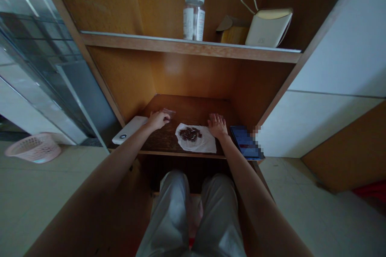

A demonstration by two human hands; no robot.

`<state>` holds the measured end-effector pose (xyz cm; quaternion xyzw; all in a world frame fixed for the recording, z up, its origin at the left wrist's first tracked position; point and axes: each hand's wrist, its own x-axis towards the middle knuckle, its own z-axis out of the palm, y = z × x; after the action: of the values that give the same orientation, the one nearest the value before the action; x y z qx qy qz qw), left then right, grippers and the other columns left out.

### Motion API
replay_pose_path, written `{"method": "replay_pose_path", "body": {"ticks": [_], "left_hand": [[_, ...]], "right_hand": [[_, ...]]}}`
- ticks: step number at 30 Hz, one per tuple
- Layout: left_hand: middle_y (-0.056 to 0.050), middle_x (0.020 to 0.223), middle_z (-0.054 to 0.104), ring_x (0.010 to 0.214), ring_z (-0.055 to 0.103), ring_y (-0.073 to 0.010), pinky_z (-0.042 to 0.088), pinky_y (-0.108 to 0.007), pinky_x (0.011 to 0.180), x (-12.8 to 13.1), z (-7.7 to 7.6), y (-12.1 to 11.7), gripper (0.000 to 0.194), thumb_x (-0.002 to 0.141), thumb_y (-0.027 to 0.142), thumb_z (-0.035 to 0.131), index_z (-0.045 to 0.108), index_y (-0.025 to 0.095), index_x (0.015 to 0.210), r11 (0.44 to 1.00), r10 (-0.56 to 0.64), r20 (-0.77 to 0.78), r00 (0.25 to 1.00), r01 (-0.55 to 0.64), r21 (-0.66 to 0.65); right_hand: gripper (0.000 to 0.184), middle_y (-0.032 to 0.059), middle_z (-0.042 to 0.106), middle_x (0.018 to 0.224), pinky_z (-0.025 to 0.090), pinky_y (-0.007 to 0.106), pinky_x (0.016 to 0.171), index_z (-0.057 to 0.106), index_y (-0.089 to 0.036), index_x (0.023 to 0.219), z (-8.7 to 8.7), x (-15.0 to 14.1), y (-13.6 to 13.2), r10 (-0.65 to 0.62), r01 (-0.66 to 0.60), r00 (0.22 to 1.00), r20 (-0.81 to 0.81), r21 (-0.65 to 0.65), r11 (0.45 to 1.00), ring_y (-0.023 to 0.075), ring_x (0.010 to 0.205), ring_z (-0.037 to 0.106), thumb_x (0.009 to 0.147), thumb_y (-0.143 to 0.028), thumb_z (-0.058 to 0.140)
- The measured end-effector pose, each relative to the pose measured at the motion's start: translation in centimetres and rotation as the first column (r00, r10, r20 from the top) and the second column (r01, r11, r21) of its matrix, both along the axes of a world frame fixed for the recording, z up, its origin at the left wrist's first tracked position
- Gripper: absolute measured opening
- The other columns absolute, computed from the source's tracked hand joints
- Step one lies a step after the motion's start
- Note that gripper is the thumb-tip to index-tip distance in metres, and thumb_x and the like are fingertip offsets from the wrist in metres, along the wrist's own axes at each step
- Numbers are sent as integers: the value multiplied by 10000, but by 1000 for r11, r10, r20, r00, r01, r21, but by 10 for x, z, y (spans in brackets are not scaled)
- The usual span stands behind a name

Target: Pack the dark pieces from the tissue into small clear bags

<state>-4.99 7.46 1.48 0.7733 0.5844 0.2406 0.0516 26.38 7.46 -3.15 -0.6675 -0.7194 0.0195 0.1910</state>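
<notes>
Left hand (158,120) curls at a clear wrapper (167,112) and right hand (217,125) lies spread beside the tissue (203,143), where a bump could scatter its dark seeds (189,134).

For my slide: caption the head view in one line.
Left hand at a clear packet, right hand beside a tissue holding dark pieces, on a wooden shelf.

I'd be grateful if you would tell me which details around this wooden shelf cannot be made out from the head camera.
In the head view:
The small dark pieces on the white tissue: too small to identify.
The translucent packet: partly hidden by the left hand.
The device with a blue screen: display blurred by pixelation.
The bottle label: too small to read.
</notes>
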Motion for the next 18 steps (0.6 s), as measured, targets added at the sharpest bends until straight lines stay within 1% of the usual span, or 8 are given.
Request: {"method": "replay_pose_path", "body": {"ticks": [4,6,8,11,14,16,18], "left_hand": [[-51,790,719,776,632,-254,388,-362,799,-2,0,1,106,701,232,619,719,266,690,999,-45,-56,997,44,-19],[-45,776,719,739,632,-233,405,-322,737,-2,1,0,122,711,235,604,720,261,683,998,-58,-57,997,57,-19],[-40,794,722,740,633,-217,412,-298,710,-1,2,-1,140,721,231,586,723,251,701,999,-49,-84,995,48,-19],[-31,833,726,760,636,-201,424,-282,716,2,5,-2,168,726,220,565,731,240,738,999,-11,-160,987,6,-32],[-26,841,729,778,640,-203,433,-289,751,5,8,-3,173,711,204,567,735,240,729,998,36,-212,977,-45,-38],[-27,839,730,801,642,-216,436,-306,772,6,8,-2,175,698,193,568,736,240,713,998,51,-210,976,-60,-37],[-30,829,729,825,639,-233,437,-329,786,4,6,1,165,679,184,573,730,238,681,998,53,-149,987,-59,-38]], "right_hand": [[597,158,238,1491,134,476,1110,245,-91,1425,0,0,-1,-7,7,1000,-14,4,1000,280,1388,179,930,-425,250],[587,151,238,1493,136,489,1106,252,-108,1424,-1,0,-1,-3,3,1000,-11,19,1000,278,1388,179,932,-426,248],[566,141,245,1493,145,501,1099,278,-128,1415,-1,-1,-1,2,-2,1000,-3,52,999,279,1385,187,932,-423,252],[534,133,249,1493,155,506,1093,329,-142,1392,-1,-1,-2,3,-5,1000,18,97,995,283,1381,194,934,-408,260],[516,132,243,1495,159,507,1091,344,-152,1385,0,-1,-3,15,-18,999,32,114,993,279,1382,190,937,-395,258],[508,131,242,1496,162,509,1088,347,-159,1383,1,-1,-4,25,-29,999,34,126,992,277,1382,191,938,-388,261],[503,133,244,1495,162,509,1087,355,-156,1379,2,-1,-5,32,-37,999,37,146,989,276,1380,196,937,-380,267]]}}
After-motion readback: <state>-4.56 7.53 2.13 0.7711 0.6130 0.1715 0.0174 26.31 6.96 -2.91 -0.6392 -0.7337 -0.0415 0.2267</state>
